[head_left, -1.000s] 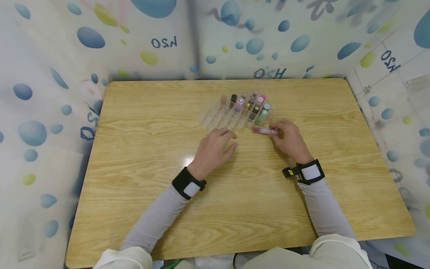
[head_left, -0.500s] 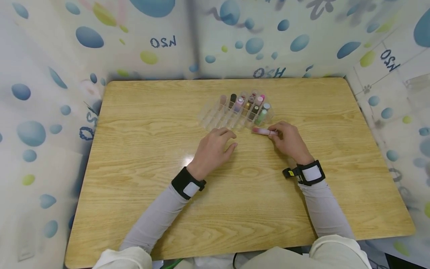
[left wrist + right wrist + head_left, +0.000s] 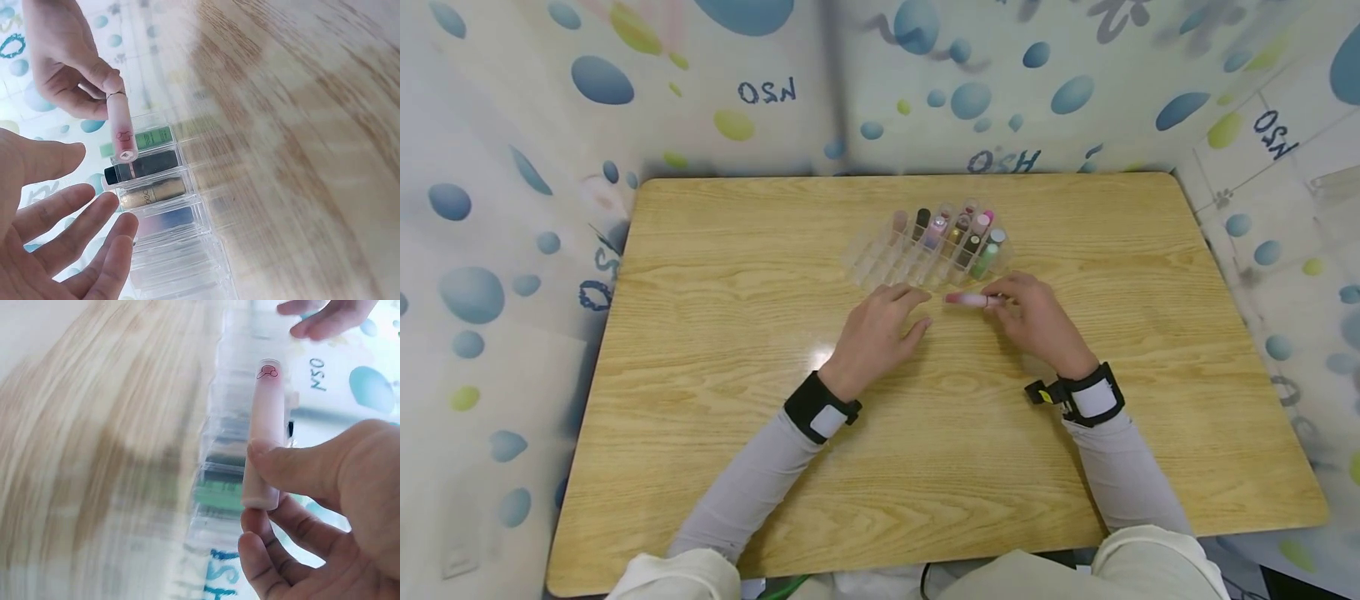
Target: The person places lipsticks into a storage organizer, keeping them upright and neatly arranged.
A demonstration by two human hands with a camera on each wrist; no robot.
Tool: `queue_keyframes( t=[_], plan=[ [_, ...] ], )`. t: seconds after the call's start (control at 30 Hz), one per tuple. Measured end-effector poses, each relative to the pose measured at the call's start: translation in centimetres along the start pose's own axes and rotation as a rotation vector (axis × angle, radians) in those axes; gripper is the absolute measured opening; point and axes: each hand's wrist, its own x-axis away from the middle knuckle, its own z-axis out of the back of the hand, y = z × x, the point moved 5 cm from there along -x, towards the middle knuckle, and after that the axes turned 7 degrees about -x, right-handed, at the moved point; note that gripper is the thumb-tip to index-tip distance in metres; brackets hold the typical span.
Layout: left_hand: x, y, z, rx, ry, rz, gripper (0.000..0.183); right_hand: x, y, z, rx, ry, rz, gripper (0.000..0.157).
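Observation:
Between thumb and fingers my right hand [image 3: 1036, 321] pinches a pale pink lip gloss tube [image 3: 267, 425] by its cap end. The tube [image 3: 970, 299] points left, in front of a clear compartment organizer [image 3: 880, 265]. My left hand [image 3: 880, 337] holds nothing; its fingers are relaxed and parted, just left of the tube's tip and close to the organizer's front edge. Inside the organizer stand several cosmetic tubes: a green tube [image 3: 153, 138], a black tube [image 3: 147, 166] and a gold tube [image 3: 153, 192] show in the left wrist view. The compartments on the organizer's left hold nothing visible.
A wooden table [image 3: 737, 250] lies under both hands, its far edge near a patterned curtain [image 3: 970, 100]. The curtain also hangs along the left and right sides. A black strap [image 3: 822, 408] circles the left wrist.
My right hand has moved left and slightly toward me with the lip gloss tube, bringing its tip closer to my left hand. The left hand and organizer stay in place.

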Motion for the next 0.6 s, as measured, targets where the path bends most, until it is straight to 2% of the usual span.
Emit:
queue_keyframes(
  t=[0.27,0.6],
  plan=[
    [0.1,0.0,0.0,-0.009,0.016,-0.022,0.040,-0.3,-2.5,-1.0,0.007,-0.038,0.072,0.021],
    [0.0,0.0,-0.1,0.034,0.007,-0.020,0.022,-0.9,-4.5,-2.0,-0.009,-0.058,0.135,0.019]
  ],
)
